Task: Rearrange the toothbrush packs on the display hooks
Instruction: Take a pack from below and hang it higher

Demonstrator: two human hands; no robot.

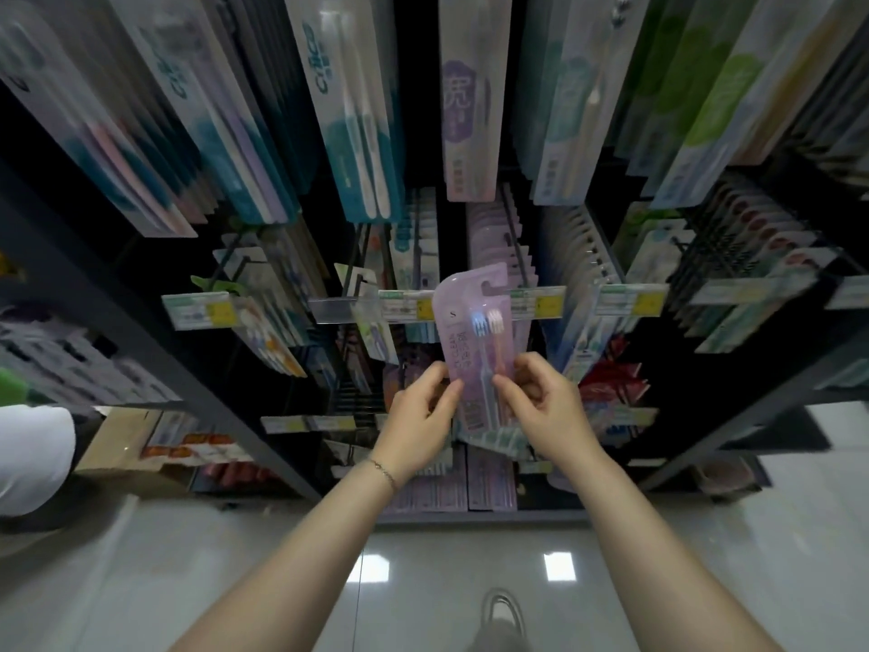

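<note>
A lilac toothbrush pack (470,322) with two brushes inside stands upright in front of the middle row of hooks. My left hand (421,416) pinches its left edge low down, and my right hand (541,402) pinches its right edge at the same height. The pack's hanging slot at the top sits level with the price-label rail (404,305). Behind it a row of similar lilac packs (498,237) hangs on a hook.
Long toothbrush packs (348,105) hang in rows above, close to my head. More hooks with packs (733,256) fill the right and left of the dark rack. A person's white sleeve (33,458) shows at the left edge. Glossy floor tiles (235,581) lie below.
</note>
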